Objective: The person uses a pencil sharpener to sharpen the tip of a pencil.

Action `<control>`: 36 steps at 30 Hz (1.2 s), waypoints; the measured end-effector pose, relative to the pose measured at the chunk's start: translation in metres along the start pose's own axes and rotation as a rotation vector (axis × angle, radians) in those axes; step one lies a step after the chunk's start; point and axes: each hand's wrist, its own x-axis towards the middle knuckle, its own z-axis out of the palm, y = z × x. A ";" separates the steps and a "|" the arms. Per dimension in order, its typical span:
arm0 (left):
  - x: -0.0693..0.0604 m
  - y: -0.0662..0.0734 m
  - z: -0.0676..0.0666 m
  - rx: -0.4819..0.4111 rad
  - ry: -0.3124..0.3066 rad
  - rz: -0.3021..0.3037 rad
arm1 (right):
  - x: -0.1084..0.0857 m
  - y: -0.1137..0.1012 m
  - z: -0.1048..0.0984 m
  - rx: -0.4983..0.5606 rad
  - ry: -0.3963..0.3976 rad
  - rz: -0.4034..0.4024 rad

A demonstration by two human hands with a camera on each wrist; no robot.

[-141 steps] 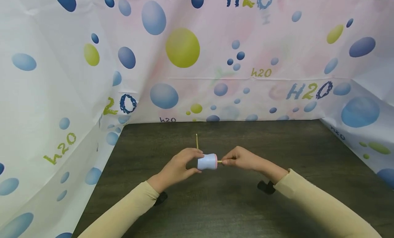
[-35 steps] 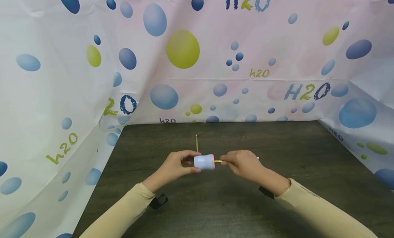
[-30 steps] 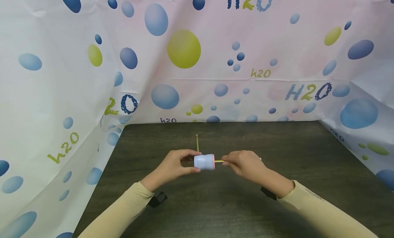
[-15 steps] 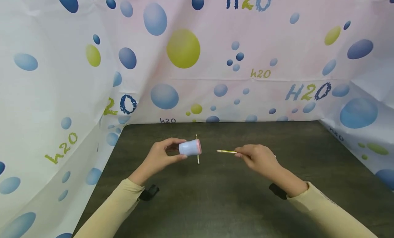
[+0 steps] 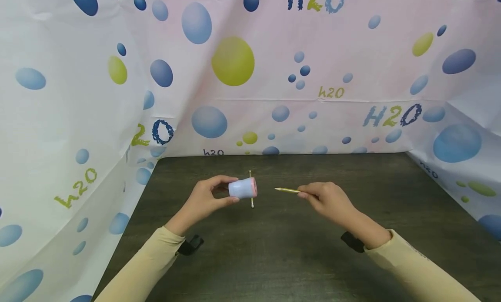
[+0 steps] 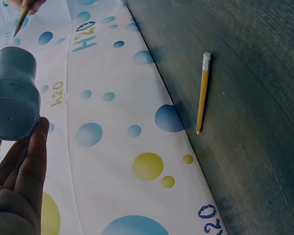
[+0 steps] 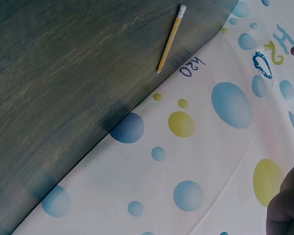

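Observation:
My left hand (image 5: 205,202) grips a light blue sharpener-like cup (image 5: 241,188) by its closed end, its pink-rimmed end facing right. My right hand (image 5: 328,202) pinches a yellow pencil (image 5: 287,190), its point aimed left at the pink end, with a gap between them. A second pencil (image 5: 252,202) lies on the table behind the cup, partly covered by it in the head view. The left wrist view shows the cup's round base (image 6: 12,117) and this lying pencil (image 6: 203,95) whole, white eraser at one end. In the right wrist view my right hand (image 7: 286,200) shows only at the edge.
The dark wooden table (image 5: 274,258) reaches back to a white sheet (image 5: 274,41) with blue and green dots and lettering. This sheet also stands along the left and right sides. Dark wrist devices (image 5: 190,245) sit under both wrists.
The pencil in my right hand has come out of the cup's pink end. My left hand has moved the cup left and up, my right hand has moved right, and the lying pencil's eraser end shows.

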 end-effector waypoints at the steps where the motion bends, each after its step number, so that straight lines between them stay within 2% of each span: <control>1: 0.000 0.000 -0.001 -0.001 0.002 -0.002 | 0.000 -0.001 -0.001 0.020 -0.015 0.028; 12: -0.007 -0.002 -0.009 0.010 0.054 -0.005 | 0.010 -0.005 -0.019 0.191 -0.118 0.235; 18: -0.011 -0.003 -0.010 0.017 0.068 -0.009 | 0.016 -0.002 -0.027 0.269 -0.162 0.314; 24: -0.018 -0.002 -0.015 0.032 0.084 -0.054 | 0.024 0.004 -0.032 0.353 -0.222 0.360; 31: -0.024 0.000 -0.019 0.024 0.099 -0.048 | 0.033 0.010 -0.035 0.429 -0.255 0.395; 36: -0.028 0.003 -0.020 0.018 0.098 -0.046 | 0.040 0.014 -0.037 0.430 -0.267 0.409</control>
